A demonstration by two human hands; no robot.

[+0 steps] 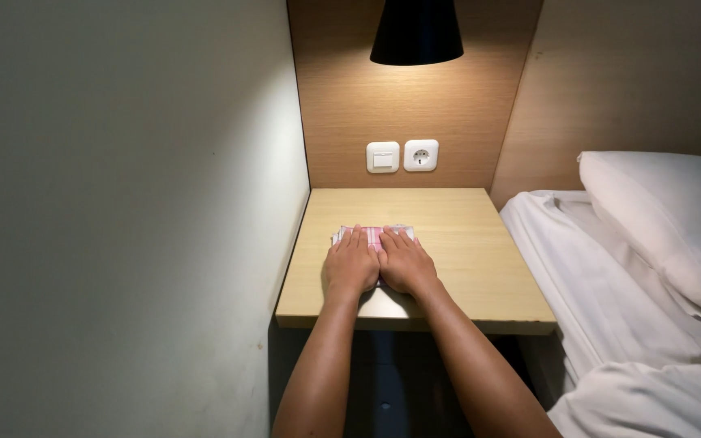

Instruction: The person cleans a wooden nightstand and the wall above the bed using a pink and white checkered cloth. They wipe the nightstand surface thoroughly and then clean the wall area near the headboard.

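Pressing flat on a folded pink-and-white cloth (373, 234), the left hand (351, 264) and right hand (405, 263) are lying side by side, fingers (355, 240) stretched out and held together, clamping on nothing. Spreading even weight through both palms is probably keeping the fold crisp. The cloth is resting mid-counter (464, 259), a pale wooden slab tucked between a grey wall (123, 203) and a white bed (610, 284), beneath a black lamp (416, 31).
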